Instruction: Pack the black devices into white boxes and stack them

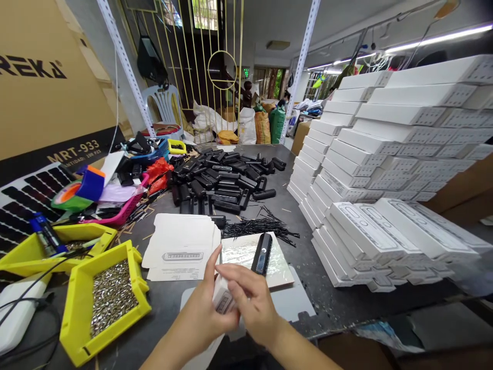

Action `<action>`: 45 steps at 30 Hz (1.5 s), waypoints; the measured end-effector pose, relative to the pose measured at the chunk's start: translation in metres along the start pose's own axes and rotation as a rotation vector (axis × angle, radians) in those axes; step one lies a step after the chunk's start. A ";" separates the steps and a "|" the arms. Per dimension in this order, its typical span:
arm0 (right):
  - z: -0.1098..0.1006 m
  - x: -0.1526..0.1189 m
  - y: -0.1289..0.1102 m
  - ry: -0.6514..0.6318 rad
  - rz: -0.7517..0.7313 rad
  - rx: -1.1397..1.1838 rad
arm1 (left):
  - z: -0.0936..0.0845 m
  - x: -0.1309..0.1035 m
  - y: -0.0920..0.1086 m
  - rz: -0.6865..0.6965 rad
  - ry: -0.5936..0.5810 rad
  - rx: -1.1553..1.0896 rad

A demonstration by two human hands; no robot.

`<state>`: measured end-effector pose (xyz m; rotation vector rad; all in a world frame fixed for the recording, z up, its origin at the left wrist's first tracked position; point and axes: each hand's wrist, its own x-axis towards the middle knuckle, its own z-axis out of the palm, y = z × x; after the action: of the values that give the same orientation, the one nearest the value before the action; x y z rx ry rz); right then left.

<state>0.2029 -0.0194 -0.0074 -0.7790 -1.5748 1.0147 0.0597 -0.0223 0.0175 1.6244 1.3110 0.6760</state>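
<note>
- The left hand (210, 308) and the right hand (252, 303) are meeting at 6 o'clock in the head view, low over the dark table (339, 303).
- Both hands are closing around a small white box (222, 300): the left thumb is pointing up along its left side, while the right fingers are curling over its top and right side. A printed label is showing on the box's near face.
- A black device (262, 254) is lying at 12 o'clock from the hands, just beyond the fingertips, tilted on a clear plastic sheet (246, 252).
- Flat unfolded white cartons (181, 241) are lying at 11 o'clock from the hands, touching the sheet's left edge.
- A bundle of thin black ties (262, 226) is lying just beyond the sheet, at 12 o'clock.
- A heap of black devices (223, 182) is covering the far middle of the table, farther out at 12 o'clock.
- A yellow tray (82, 303) is sitting at 9 o'clock, holding a mass of small metal parts; a second yellow tray (31, 254) is standing beside it at 10 o'clock.
- Stacks of closed white boxes (385, 154) are rising at 2 o'clock, well apart from the hands.
- A pink basket (127, 208) with rolls of tape is sitting at 10 o'clock, farther back.
</note>
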 end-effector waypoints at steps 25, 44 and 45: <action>-0.025 -0.009 0.028 -0.128 -0.171 -0.355 | 0.001 0.002 -0.022 -0.038 0.031 -0.134; -0.006 0.032 0.002 0.408 -0.168 0.157 | 0.026 0.001 -0.032 -0.386 0.426 -0.823; -0.005 0.034 0.004 0.375 -0.153 0.161 | 0.023 -0.002 -0.036 -0.268 0.486 -0.580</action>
<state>0.1998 0.0135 0.0039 -0.6802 -1.1962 0.8175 0.0616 -0.0308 -0.0246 0.8250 1.4556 1.1980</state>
